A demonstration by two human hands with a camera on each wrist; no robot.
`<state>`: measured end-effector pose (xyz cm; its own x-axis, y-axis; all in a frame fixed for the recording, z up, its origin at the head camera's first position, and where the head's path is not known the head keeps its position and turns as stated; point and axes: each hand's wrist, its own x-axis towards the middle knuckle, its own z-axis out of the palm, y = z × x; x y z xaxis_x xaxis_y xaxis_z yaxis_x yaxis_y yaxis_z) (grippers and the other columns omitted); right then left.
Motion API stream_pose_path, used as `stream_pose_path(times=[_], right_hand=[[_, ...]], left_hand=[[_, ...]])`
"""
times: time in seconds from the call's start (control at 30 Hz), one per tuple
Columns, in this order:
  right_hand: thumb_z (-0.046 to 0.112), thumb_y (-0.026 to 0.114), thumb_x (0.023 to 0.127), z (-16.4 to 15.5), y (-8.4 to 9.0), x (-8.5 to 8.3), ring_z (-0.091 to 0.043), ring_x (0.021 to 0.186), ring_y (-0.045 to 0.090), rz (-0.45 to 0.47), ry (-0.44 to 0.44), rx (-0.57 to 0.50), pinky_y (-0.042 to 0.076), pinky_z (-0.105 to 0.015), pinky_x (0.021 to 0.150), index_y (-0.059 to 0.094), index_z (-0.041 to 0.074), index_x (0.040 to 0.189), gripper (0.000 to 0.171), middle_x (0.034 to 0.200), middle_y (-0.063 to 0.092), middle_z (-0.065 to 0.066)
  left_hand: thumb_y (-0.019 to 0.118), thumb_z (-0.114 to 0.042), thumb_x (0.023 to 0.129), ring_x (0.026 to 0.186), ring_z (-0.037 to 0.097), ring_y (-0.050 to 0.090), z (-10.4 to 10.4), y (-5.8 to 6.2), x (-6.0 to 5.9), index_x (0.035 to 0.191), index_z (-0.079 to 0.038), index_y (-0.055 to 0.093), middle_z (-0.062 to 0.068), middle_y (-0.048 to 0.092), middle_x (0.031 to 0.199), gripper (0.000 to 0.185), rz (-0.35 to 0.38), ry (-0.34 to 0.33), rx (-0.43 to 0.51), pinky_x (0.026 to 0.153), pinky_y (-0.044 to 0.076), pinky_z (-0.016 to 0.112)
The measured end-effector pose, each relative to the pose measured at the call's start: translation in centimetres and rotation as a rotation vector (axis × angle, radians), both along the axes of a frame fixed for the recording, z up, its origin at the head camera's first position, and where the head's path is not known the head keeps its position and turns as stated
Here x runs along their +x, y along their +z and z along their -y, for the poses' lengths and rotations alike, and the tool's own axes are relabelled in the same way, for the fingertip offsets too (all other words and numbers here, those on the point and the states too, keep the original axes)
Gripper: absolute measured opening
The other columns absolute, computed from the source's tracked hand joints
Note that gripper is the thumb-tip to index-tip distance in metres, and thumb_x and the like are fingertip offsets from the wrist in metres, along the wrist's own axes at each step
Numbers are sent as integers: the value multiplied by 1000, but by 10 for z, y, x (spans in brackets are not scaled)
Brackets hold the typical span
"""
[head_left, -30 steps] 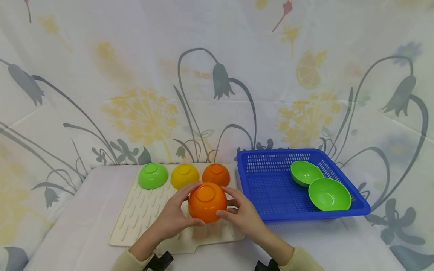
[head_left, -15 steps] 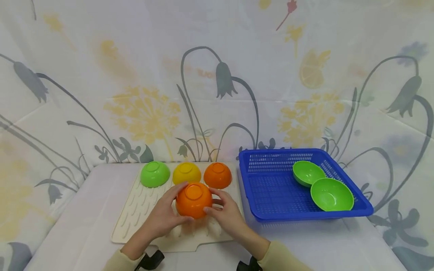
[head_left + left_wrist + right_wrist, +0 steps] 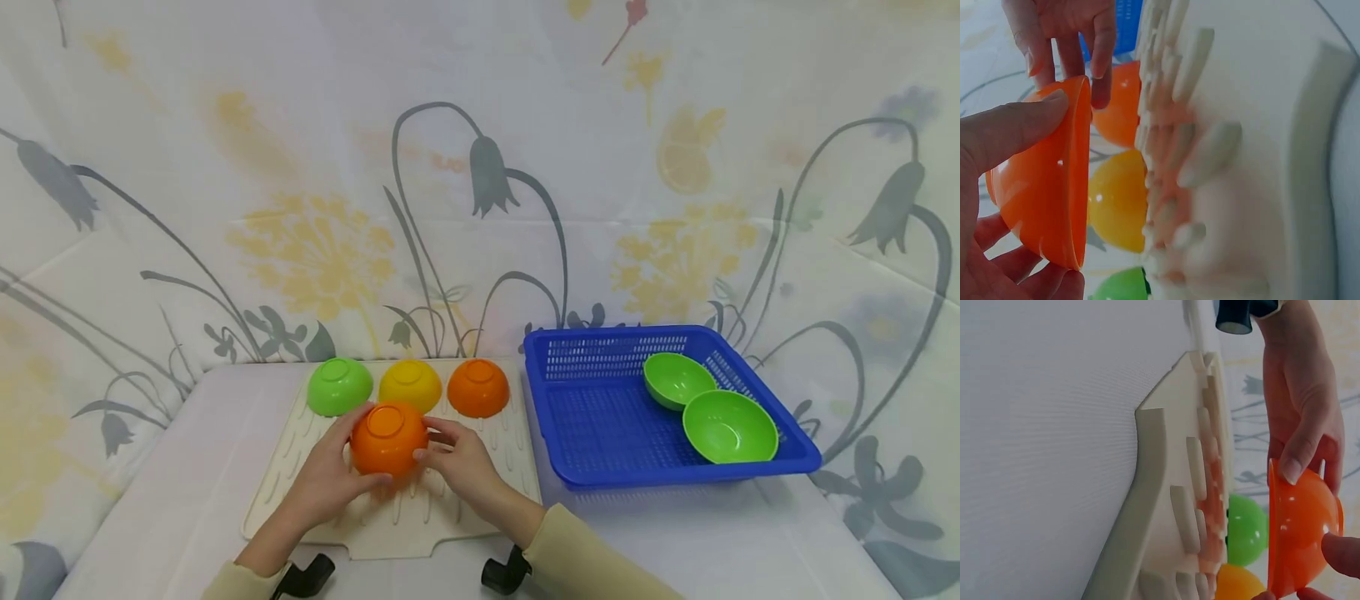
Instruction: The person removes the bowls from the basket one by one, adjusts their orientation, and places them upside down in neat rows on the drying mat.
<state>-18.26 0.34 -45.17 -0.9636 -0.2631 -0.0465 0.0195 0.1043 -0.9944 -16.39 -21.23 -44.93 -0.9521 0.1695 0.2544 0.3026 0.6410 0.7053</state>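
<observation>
Nearest, left hand (image 3: 324, 482): at 7 o'clock of the held bowl, thumb and fingers curled round its left side; the left wrist view shows the thumb on the rim and fingers under the wall.
Right hand (image 3: 459, 462): at 4 o'clock of the same bowl, fingertips pinching its right side.
Held bowl: an upside-down orange plastic bowl (image 3: 387, 438), base ring up, gripped between both hands; both wrist views show its rim lifted clear of the ribs below.
Mat: a cream ribbed rubber draining mat (image 3: 491, 492) lies flat on the white table (image 3: 712, 542), under the bowl and hands.
Row at 12 o'clock: three more bowls sit upside down along the mat's far edge: a green plastic bowl (image 3: 339, 387) at 11 o'clock, a yellow plastic bowl (image 3: 409, 384) at 12, a second orange plastic bowl (image 3: 477, 388) at 1.
Basket at 3 o'clock: a blue perforated plastic basket (image 3: 592, 417) stands just beside the mat's right edge.
Inside basket: two green bowls, mouths up, touching, in its right half: the nearer green bowl (image 3: 730, 427) and the farther green bowl (image 3: 677, 379).
Farthest: a floral printed cloth backdrop (image 3: 480, 167).
</observation>
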Motion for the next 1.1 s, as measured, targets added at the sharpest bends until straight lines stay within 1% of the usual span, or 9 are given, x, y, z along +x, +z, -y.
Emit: stream_pose_path(times=[0.07,0.2,0.37,0.5,0.6,0.7,0.77,0.9,1.1], right_hand=[[8,73,90,6,-1,-3,-30,120,59,9,4,3,54,-37,93,61,7,135,47,135,59,-11],[7,71,91,21,-2,-7,-28,118,60,19,-4,-14,54,-36,93,62,7,132,42,133,57,-10],[7,70,91,42,-2,-8,-25,117,60,41,-17,3,53,-36,93,63,7,131,40,127,55,-5],[6,70,91,54,-2,-10,-24,116,60,48,-12,24,54,-36,93,64,7,131,41,125,56,-4],[6,69,91,59,-3,-12,-24,116,60,65,3,10,54,-38,94,64,8,131,41,128,57,-4],[6,69,91,62,-4,-14,-24,116,60,74,13,-2,53,-39,94,65,9,130,40,130,59,-3],[6,69,91,64,-5,-15,-22,115,61,70,17,7,53,-38,94,65,8,130,39,129,60,-2],[8,69,91,69,-8,-16,-17,113,60,33,29,67,53,-33,94,65,9,130,39,130,60,1],[14,71,91,72,-11,-14,-13,113,59,28,80,127,51,-30,97,62,19,137,47,131,61,9]], left_hand=[[92,-17,69,130,40,47,5,-2,-1,149,-7,39,18,45,147,97,0,12,3,103,39,64],[91,-17,70,128,40,47,17,-4,-3,150,-7,37,18,45,147,97,27,25,23,102,39,64],[90,-15,72,128,43,45,33,-3,-2,150,-5,35,22,43,146,96,46,34,1,102,39,65],[90,-13,71,127,47,44,44,0,-1,149,-2,34,26,42,144,96,30,29,-33,101,38,67],[91,-11,70,126,48,44,49,1,-1,148,-2,35,27,42,143,97,5,27,-50,101,37,67],[91,-9,70,125,47,44,53,0,-3,148,-2,36,27,41,143,96,5,29,-51,102,37,67],[90,-9,70,126,47,43,55,-1,-5,149,-3,35,27,40,144,96,16,29,-48,102,36,68],[89,-9,72,128,48,40,60,-5,-7,150,-2,33,28,36,146,97,50,38,-57,102,35,68],[87,-7,73,130,50,36,64,-12,-9,152,-2,29,30,32,148,98,121,49,-42,103,31,70]])
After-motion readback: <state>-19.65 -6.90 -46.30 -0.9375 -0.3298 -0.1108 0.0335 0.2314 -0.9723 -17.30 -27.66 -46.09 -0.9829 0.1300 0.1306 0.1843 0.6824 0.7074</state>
